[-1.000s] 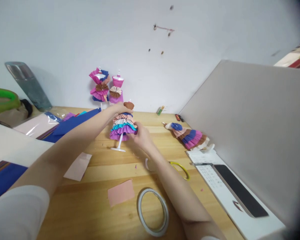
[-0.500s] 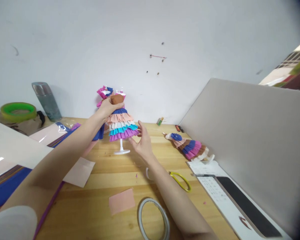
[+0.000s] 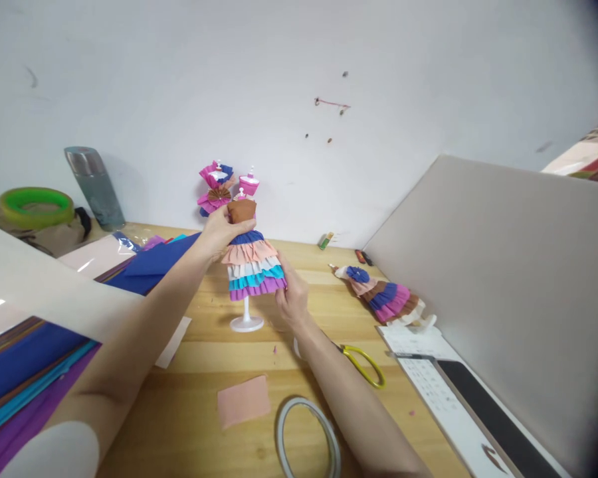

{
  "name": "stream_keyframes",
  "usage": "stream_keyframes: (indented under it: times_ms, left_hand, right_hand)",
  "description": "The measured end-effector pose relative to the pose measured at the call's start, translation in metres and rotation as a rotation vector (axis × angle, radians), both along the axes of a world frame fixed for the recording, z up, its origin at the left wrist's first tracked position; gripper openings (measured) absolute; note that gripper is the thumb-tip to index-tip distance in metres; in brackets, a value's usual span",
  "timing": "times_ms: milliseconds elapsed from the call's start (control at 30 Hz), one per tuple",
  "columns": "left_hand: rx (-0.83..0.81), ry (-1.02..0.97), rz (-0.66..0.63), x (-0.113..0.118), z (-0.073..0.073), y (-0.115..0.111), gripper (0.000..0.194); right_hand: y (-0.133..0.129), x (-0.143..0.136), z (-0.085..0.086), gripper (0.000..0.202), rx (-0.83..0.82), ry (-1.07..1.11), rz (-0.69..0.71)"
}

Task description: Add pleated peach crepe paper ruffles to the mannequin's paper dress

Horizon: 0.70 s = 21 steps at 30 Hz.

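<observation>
A miniature dress form wearing a ruffled paper dress (image 3: 254,264) is upright over the table, its white round foot (image 3: 247,323) at the surface. The bodice is brown, and the tiers run blue, peach, white, turquoise and purple. My left hand (image 3: 223,232) grips the brown bodice, thumb across its front at the waist. At the skirt's lower right edge, my right hand (image 3: 293,295) is closed on the ruffles; some of its fingers are hidden behind them. Just behind stand another small form (image 3: 249,183) with a pink top and a pink, blue and brown paper dress (image 3: 214,194).
Nearby lie a peach paper piece (image 3: 243,401), a tape roll (image 3: 281,435) and yellow-handled scissors (image 3: 363,366). A ruffled dress (image 3: 385,296) lies beside the white keyboard (image 3: 423,385) and large grey panel (image 3: 498,265). Coloured paper sheets (image 3: 24,365) and a flask (image 3: 96,189) are left.
The dress form has come down and nearer me. My right hand, spread beside the skirt before, has closed on its edge. The view has shifted slightly, showing more of the dresses behind.
</observation>
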<state>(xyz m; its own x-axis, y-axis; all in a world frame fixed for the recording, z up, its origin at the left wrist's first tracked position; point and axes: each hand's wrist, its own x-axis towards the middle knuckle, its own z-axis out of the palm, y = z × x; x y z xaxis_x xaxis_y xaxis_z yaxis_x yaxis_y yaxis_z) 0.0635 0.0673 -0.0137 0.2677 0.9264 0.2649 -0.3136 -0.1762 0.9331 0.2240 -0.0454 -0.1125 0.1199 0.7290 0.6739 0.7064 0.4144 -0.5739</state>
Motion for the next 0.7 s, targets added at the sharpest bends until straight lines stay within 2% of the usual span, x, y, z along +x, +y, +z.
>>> stream_keyframes:
  times_ms: [167, 333, 433, 533, 600, 700]
  left_hand:
    - [0.109, 0.067, 0.026, -0.015, 0.005, 0.008, 0.067]
    - [0.184, 0.099, -0.015, -0.019, 0.007, 0.005, 0.066]
    - [0.246, 0.16, -0.026, -0.011, 0.006, -0.003, 0.061]
    - [0.328, 0.222, -0.018, -0.002, 0.004, -0.011, 0.058]
    - [0.347, 0.248, -0.004, 0.0, 0.004, -0.014, 0.059]
    - [0.331, 0.266, -0.013, -0.002, 0.005, -0.014, 0.058]
  right_hand:
    - [0.001, 0.005, -0.006, 0.041, -0.072, 0.084, 0.117]
    - [0.003, 0.002, 0.01, 0.044, -0.109, 0.421, 0.227]
    - [0.006, -0.002, 0.02, 0.057, -0.241, 0.59, 0.326]
    - [0.008, -0.006, 0.023, 0.067, -0.416, 0.548, 0.365]
    - [0.008, -0.006, 0.022, 0.057, -0.544, 0.495, 0.418]
    - [0.005, 0.001, 0.025, 0.032, -0.714, 0.432, 0.517]
